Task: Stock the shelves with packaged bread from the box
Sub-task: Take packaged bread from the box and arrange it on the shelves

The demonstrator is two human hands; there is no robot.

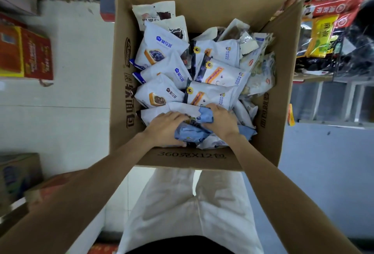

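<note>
Head view looked down into the cardboard box (125,83), where both hands met over one blue bread packet (192,132) at its near edge: left hand (166,130) curled along the packet's side, right hand (222,120) pinching its crumpled top, probably to lift it clear of the white packets (214,96) heaped beyond.

Red carton (30,55) on pale floor (77,96); red snack packets (336,5) hang right.

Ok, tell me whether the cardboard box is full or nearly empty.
Nearly full. The cardboard box stands open, flaps spread, with white bread packets heaped across it and none of its bottom showing.
</note>
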